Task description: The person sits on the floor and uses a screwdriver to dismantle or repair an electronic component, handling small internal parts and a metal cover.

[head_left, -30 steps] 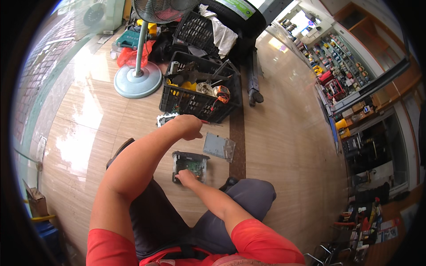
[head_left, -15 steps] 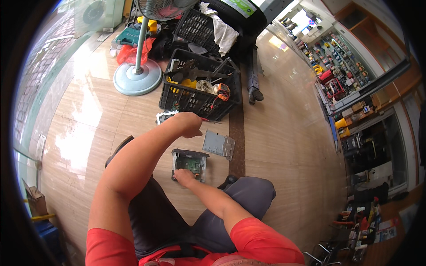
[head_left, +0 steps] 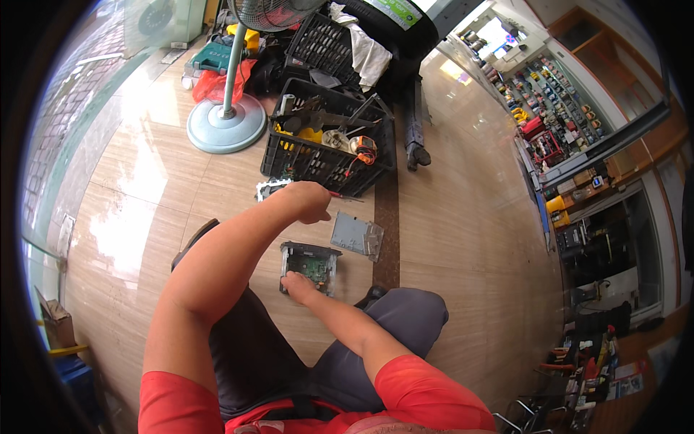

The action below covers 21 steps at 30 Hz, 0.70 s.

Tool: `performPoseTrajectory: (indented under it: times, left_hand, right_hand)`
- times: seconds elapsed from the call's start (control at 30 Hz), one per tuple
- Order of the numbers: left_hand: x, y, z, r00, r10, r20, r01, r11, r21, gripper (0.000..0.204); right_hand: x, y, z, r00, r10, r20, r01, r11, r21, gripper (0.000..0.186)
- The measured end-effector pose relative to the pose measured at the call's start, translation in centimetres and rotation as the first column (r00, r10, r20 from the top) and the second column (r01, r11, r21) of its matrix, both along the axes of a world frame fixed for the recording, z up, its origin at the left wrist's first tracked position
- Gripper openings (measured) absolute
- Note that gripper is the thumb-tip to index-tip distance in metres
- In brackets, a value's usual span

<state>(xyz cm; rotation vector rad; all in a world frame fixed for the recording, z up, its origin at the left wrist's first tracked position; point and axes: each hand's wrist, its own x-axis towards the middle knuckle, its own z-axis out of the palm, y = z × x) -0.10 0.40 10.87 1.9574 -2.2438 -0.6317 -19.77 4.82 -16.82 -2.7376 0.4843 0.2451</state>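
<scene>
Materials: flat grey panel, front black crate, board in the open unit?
Flat grey panel: probably sheet metal, dull finish; thin, sharp-cornered.
Front black crate: likely moulded plastic; slotted walls.
Board: perhaps fibreglass laminate; green, small parts on it.

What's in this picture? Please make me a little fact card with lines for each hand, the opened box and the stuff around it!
Opened box: on the floor, green circuit board inside
Right hand: at the box's near left corner
Left hand: beyond the box; a thin tool shows beside it, can't tell if held
Gray plate: beyond the box, to its right
Black crate: full of mixed things
Fan: left of the crate, round light-blue base
</scene>
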Motion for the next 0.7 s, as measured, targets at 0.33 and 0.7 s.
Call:
performPoseTrajectory:
  times: [0.33, 0.7]
  left_hand:
    - [0.1, 0.0, 0.1, 1.000, -0.001, 0.009, 0.001, 1.000, 0.022, 0.039]
    - [0.1, 0.1, 0.3, 1.000, 0.006, 0.011, -0.006, 0.999, 0.032, 0.040]
  right_hand:
    - [0.6, -0.1, 1.2, 0.958, -0.224, -0.179, 0.257, 0.948, 0.187, 0.015]
    - [0.9, -0.4, -0.2, 0.892, -0.438, -0.111, 0.449, 0.832, 0.325, 0.027]
